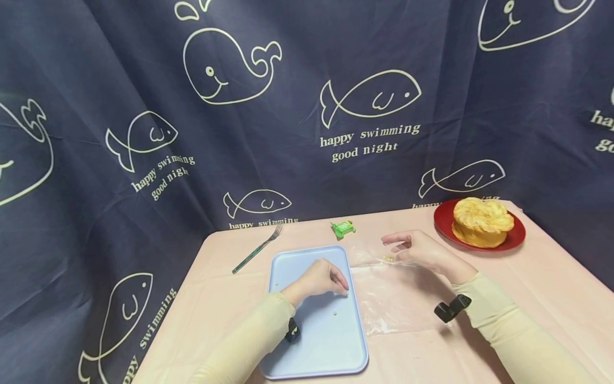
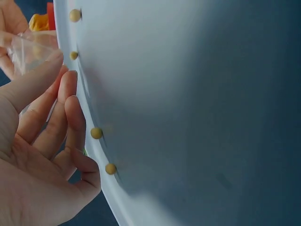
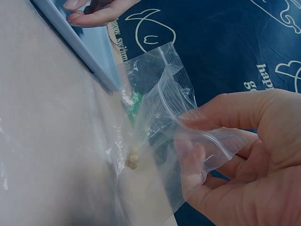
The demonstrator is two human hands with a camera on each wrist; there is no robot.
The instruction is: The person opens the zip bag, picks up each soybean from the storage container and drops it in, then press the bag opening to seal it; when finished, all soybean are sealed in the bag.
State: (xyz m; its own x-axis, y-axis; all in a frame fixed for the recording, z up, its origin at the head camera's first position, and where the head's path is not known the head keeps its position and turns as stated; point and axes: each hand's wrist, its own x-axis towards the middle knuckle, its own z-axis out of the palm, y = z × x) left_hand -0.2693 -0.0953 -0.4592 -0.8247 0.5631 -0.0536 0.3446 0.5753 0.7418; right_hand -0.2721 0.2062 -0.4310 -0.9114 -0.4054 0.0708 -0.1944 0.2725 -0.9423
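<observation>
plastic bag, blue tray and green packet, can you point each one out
plastic bag [image 3: 153, 129]: right wrist view, on its clear side
blue tray [image 1: 316, 341]: head view, on a bare part of its floor
green packet [image 1: 343, 229]: head view, on the middle of its wrapper

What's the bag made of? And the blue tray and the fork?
Bag: probably thin, glossy plastic, because it's see-through and crinkly.
Blue tray: likely hard plastic, smooth and evenly colored with a soft sheen.
Fork: the prongs look like shiny metal; the dark green handle's material I can't tell.
</observation>
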